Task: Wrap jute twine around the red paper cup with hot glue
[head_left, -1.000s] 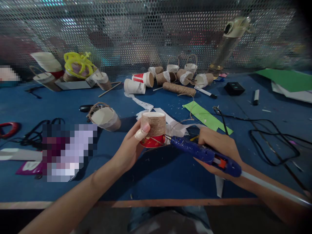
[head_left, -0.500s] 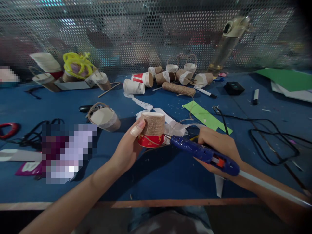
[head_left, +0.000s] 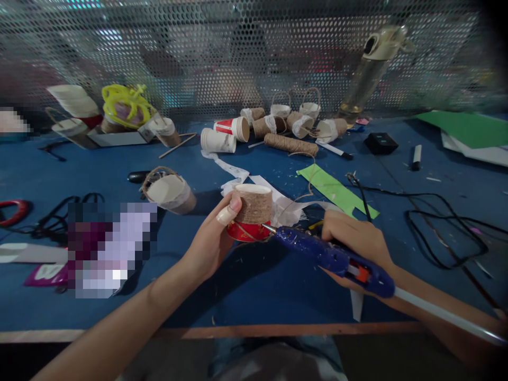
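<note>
My left hand point(head_left: 214, 233) grips a red paper cup point(head_left: 246, 232) from its left side, thumb near the rim. Brown twine point(head_left: 254, 207) is wound round the upper part of the cup, and the red wall shows below it. My right hand point(head_left: 353, 238) is wrapped round a blue glue gun point(head_left: 329, 254) with a long clear glue stick point(head_left: 448, 316) out of its back. The metal nozzle point(head_left: 269, 228) is at the lower edge of the winding, on the cup's right front. A loose strand of twine runs from the cup toward a twine roll point(head_left: 291, 144).
A small twine-and-lace basket point(head_left: 170, 193) stands to the left. White lace ribbon point(head_left: 234, 170) and a light-green paper strip point(head_left: 337, 189) lie behind the cup. Several cups and little baskets point(head_left: 270, 125) line the back. Black cord point(head_left: 440, 193) loops at right.
The cup has shifted slightly right and tilted a little, showing more of its inside. The nozzle has moved slightly left and down along the winding's lower edge.
</note>
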Demonstrator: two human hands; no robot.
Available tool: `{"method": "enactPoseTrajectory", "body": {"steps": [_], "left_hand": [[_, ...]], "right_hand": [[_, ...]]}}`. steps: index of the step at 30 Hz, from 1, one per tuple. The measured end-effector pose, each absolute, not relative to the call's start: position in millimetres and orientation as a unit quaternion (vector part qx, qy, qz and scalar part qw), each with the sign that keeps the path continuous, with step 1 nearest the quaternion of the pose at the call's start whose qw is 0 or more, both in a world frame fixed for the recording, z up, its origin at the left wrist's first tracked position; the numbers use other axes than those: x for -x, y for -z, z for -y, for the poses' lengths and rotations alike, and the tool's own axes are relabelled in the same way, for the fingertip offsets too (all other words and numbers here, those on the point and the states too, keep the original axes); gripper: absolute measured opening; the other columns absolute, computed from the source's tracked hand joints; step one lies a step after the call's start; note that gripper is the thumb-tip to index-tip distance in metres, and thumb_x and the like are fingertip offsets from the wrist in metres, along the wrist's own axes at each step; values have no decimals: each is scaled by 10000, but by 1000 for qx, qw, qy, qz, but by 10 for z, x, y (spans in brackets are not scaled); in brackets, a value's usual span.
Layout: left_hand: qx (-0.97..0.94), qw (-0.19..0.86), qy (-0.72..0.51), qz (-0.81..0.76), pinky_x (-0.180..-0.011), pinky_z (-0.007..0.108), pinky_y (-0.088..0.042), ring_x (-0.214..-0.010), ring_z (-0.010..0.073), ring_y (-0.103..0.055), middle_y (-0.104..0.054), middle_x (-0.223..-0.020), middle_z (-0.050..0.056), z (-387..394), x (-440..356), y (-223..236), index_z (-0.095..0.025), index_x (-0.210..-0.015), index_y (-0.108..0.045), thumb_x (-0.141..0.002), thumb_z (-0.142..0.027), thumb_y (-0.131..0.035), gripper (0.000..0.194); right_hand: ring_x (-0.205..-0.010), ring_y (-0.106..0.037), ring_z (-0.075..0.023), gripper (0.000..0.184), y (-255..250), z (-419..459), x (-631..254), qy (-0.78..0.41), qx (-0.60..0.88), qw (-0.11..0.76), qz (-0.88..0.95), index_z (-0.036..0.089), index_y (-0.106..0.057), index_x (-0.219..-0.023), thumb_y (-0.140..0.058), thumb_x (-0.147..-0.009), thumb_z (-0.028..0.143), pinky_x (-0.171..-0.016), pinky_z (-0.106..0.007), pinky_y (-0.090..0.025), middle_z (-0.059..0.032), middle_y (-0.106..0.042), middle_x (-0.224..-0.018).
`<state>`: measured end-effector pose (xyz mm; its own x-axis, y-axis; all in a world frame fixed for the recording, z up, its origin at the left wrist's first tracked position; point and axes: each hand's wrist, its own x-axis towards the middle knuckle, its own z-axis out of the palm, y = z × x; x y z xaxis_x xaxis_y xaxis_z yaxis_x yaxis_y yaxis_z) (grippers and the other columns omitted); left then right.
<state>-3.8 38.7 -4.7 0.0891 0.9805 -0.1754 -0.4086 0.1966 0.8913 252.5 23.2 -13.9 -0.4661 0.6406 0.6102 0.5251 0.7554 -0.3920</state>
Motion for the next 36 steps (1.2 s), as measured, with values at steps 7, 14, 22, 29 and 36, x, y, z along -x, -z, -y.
{"method": "enactPoseTrajectory", "body": {"steps": [7, 14, 22, 29, 36], "left_hand": [[-311, 659, -554, -404, -1004, 384, -562, -1119, 282, -714, -804, -1040, 41, -406, 22, 18, -219, -1032, -789, -902, -402, -717, 236], [-327, 666, -544, -393, -1038, 407, -553, -1175, 303, -698, -795, -1103, 69, -413, 10, 6, -203, -1063, -780, -920, -424, -682, 280], [-310, 663, -543, -412, -1015, 371, -550, -1142, 283, -702, -799, -1066, 46, -419, 5, 28, -205, -1042, -773, -879, -417, -734, 270], [-318, 687, -540, -369, -1053, 425, -539, -1165, 309, -701, -805, -1012, 75, -417, 13, -4, -186, -1027, -782, -916, -432, -695, 284], [-301, 691, -522, -398, -1010, 505, -567, -1167, 363, -703, -804, -1097, 102, -389, 23, -32, -186, -1086, -762, -889, -451, -703, 336]], "right_hand": [[-567, -377, -121, 255, 141, -253, -2570, -79, 356, 377, 852, 252, -390, -789, -633, -823, 185, -499, -254, -309, 41, -387, -707], [-583, -391, -114, 243, 116, -230, -2547, -94, 360, 379, 847, 249, -394, -791, -624, -840, 184, -520, -253, -314, 42, -380, -724], [-559, -369, -115, 257, 88, -213, -2511, -64, 355, 380, 852, 248, -369, -776, -590, -854, 144, -494, -273, -257, 37, -365, -709], [-564, -360, -115, 249, 110, -258, -2563, -62, 332, 381, 860, 249, -378, -796, -605, -852, 161, -496, -263, -258, 39, -361, -715], [-570, -354, -109, 259, 129, -266, -2581, -65, 332, 383, 860, 246, -389, -781, -635, -844, 198, -493, -243, -280, 41, -362, -717]]}}
